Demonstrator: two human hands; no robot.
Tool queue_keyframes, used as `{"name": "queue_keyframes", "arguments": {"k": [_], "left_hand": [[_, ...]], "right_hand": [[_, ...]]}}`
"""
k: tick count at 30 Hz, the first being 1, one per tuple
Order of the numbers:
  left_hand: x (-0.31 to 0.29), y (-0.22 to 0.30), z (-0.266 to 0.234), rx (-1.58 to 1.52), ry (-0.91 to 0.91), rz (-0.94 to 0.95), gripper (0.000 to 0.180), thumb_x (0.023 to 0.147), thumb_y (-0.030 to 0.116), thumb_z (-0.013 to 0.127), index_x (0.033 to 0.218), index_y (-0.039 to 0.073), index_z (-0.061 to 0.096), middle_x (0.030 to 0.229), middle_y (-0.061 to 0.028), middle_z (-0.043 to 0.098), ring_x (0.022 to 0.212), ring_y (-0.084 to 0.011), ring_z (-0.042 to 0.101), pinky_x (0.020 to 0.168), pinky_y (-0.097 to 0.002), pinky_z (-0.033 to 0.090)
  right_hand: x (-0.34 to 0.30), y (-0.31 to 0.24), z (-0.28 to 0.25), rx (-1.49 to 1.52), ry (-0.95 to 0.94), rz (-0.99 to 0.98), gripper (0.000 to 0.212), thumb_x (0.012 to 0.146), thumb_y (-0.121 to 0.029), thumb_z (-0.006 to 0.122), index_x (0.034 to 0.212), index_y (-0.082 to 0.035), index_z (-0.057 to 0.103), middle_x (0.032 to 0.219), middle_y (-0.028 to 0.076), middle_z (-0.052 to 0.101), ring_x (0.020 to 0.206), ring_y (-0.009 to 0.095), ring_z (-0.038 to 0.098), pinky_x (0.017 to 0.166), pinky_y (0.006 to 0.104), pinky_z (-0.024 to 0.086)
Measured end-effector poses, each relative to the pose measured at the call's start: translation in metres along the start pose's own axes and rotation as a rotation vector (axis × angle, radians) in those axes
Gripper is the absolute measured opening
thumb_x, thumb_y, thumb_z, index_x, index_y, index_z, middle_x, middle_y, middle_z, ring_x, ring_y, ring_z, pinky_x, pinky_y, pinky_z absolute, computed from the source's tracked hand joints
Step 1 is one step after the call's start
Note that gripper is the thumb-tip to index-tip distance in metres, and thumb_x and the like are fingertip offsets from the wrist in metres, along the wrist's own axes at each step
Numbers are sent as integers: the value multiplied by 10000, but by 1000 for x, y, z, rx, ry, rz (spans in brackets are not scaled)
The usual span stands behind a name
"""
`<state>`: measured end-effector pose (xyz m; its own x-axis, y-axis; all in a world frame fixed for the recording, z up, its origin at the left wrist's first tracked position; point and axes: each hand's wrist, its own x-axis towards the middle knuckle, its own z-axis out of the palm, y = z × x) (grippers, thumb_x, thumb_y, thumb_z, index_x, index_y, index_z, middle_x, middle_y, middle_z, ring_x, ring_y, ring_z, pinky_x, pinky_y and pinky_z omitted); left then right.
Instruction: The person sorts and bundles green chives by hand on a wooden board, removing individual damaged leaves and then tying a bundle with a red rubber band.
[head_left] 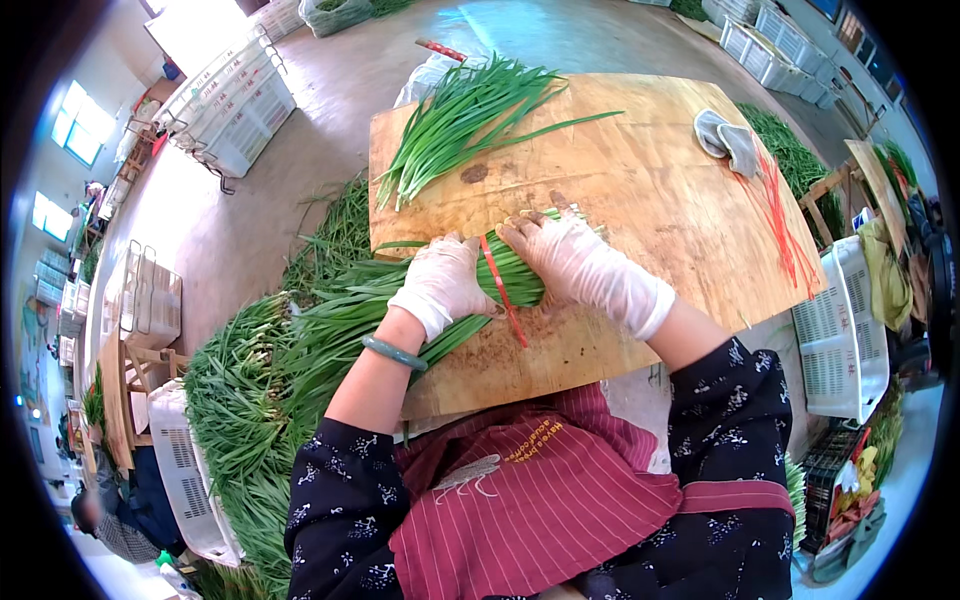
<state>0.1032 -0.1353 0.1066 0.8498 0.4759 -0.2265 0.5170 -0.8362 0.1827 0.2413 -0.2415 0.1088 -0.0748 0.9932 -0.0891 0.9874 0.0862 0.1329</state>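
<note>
A bunch of garlic chives [517, 272] lies across the near part of a wooden tabletop [640, 180], its leaves trailing off to the left. A red strip [501, 287] goes around it between my hands. My left hand [443, 280], in a whitish glove, is closed over the bunch just left of the strip. On the other side, my gloved right hand [570, 258] is closed over the pale stem ends; its fingertips are partly hidden. A smaller pile of loose chives [465, 115] rests at the far left of the tabletop.
Red strips [778, 225] and grey gloves [730, 142] lie at the tabletop's right. Heaped chives [245, 390] fill the floor at left. White crates stand at left [235, 110] and right [842, 335]. Another person [115, 525] is at the lower left.
</note>
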Motion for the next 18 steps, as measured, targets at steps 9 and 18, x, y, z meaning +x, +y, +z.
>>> {"name": "queue_keyframes", "arguments": {"k": [9, 18], "left_hand": [[-3, 15, 32, 181, 226, 61, 1083, 467, 422, 805, 1295, -14, 260, 1264, -176, 409, 1195, -326, 372, 1001, -444, 277], [7, 9, 30, 235, 231, 73, 1004, 478, 303, 796, 1258, -62, 280, 1189, -197, 446, 1116, -307, 440, 966, -393, 332]], "right_hand": [[15, 9, -2, 55, -110, 6, 850, 472, -382, 806, 1177, -68, 448, 1094, 120, 558, 1043, 282, 527, 946, 441, 338], [0, 25, 43, 56, 287, -84, 1095, 442, -413, 784, 1359, -159, 243, 1334, 84, 366, 1214, 263, 366, 1034, 511, 199]]}}
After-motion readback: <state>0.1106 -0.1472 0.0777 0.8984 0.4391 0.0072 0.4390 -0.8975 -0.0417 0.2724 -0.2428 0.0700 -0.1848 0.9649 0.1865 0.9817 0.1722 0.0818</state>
